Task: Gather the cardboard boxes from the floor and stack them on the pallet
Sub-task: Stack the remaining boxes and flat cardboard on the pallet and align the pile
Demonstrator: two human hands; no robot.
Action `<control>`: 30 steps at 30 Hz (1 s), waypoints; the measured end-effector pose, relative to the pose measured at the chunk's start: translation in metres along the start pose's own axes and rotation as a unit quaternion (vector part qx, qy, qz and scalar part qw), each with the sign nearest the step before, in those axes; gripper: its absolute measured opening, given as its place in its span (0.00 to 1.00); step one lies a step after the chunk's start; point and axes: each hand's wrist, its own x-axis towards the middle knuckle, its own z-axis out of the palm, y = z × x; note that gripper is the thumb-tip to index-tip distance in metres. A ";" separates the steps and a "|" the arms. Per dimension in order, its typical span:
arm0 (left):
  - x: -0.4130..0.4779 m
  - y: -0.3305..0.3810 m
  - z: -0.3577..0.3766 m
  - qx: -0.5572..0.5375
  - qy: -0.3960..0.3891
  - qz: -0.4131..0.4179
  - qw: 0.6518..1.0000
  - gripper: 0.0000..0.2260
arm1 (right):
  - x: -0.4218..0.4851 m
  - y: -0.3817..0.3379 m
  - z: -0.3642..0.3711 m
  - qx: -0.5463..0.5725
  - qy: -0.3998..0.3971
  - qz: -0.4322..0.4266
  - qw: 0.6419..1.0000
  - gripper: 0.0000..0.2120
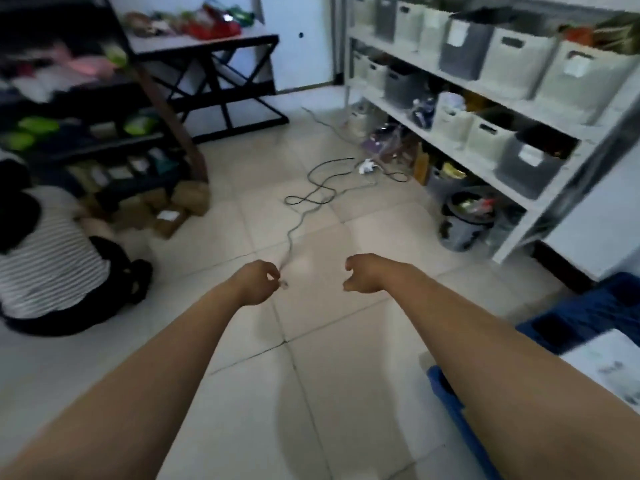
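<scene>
— Where does the one view look from?

— From the person's head, high up, facing forward and tilted down at the tiled floor (249, 216).

— How near is it?

— Both bare forearms run in from the bottom edge, close to the lens; the white shelf unit (540, 116) on the right and the dark rack (162, 98) on the left stand farther off.

— Any second view to compare?

— None. The wide lens bends the edges, and the frame is blurred.
</scene>
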 end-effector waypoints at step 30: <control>-0.398 -0.454 0.269 -0.517 0.154 -0.694 0.478 0.06 | 0.117 -0.607 0.453 -0.448 -0.298 -0.406 0.739 0.25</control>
